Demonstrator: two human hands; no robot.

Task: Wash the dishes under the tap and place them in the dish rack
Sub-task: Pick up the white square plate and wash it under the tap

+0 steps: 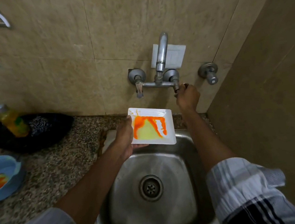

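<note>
From the head camera, looking down, the person stood over a steel sink (185, 144) set into a speckled stone desk (58, 164). The left hand (125, 137) held a square white plate (168, 126) by its left edge, thumb on the rim and fingers (140, 145) curled beneath it, over the back of the basin. The plate was tilted and smeared with orange and pale yellow sauce.

The right hand (187, 97) reached up to the wall-mounted tap (161, 57), its fingers closed round the right-hand tap handle (177, 89). No water showed at the spout. The left handle (139, 90) hung untouched, and a separate valve (210, 74) stood on the tiles further right.

On the desk to the left lay a dark pan (43, 131) with a yellow bottle (13, 121) in front of it, blurred. Nearer the edge sat a blue bowl (5, 165) holding orange and yellow residue. The drain (150, 187) lay in the middle of the basin. A striped sleeve (244, 189) covered the right upper arm.
</note>
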